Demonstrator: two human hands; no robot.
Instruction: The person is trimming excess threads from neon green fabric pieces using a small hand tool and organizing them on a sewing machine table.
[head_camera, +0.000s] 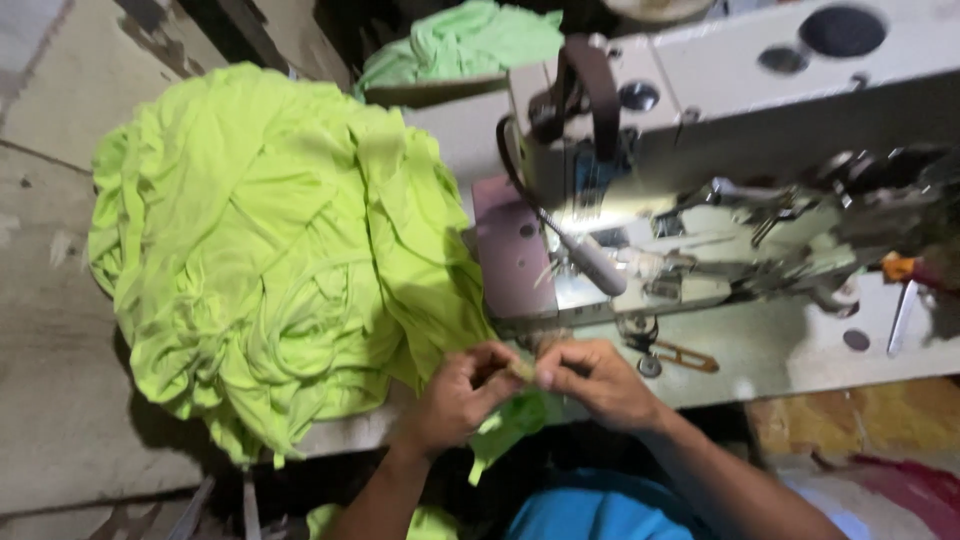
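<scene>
Low in the frame's centre, the left hand (450, 400) and right hand (598, 383) are pinching a small tan piece (522, 370) between fingertips. A lime fabric heap (270, 250) is lying on the surface (770, 350) at left, beside the sewing machine (720, 150).

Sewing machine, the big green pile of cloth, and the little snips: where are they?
sewing machine (720, 90), head view, on its pale upper body.
green pile of cloth (270, 250), head view, middle of the heap.
snips (685, 355), head view, on the handle loop.

Bare forearms, bright blue top (590, 515)
</scene>
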